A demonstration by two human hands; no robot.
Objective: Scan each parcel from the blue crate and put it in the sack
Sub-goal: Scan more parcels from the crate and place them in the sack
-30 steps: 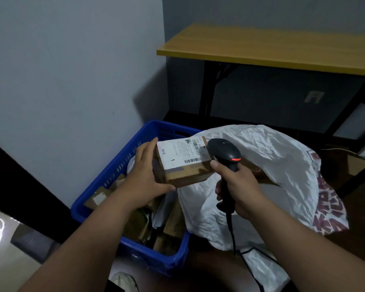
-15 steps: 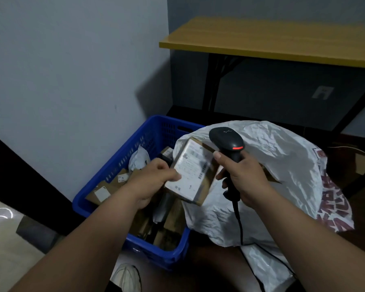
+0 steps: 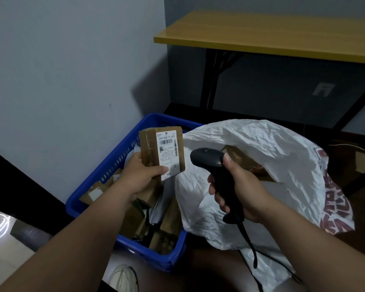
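I hold a small brown cardboard parcel (image 3: 161, 152) upright in my left hand (image 3: 142, 175), above the blue plastic crate (image 3: 105, 175). My right hand (image 3: 238, 189) grips the black scanner (image 3: 216, 171) just beside it. I think scanning comes next: aim at the white label (image 3: 168, 152), then drop it into the white plastic sack (image 3: 261, 165) behind my right hand.

The white sack (image 3: 251, 165) gapes open beside the blue crate (image 3: 105, 178) (packed with parcels); a table (image 3: 272, 34) overhangs behind.

A parcel (image 3: 161, 152) is held upright in the left hand (image 3: 142, 178) above the crate (image 3: 105, 171) (more parcels lie inside), left of the scanner (image 3: 217, 178) gripped in the right hand (image 3: 238, 194). The sack (image 3: 272, 165) is set against the crate's right edge, before a table (image 3: 272, 32).
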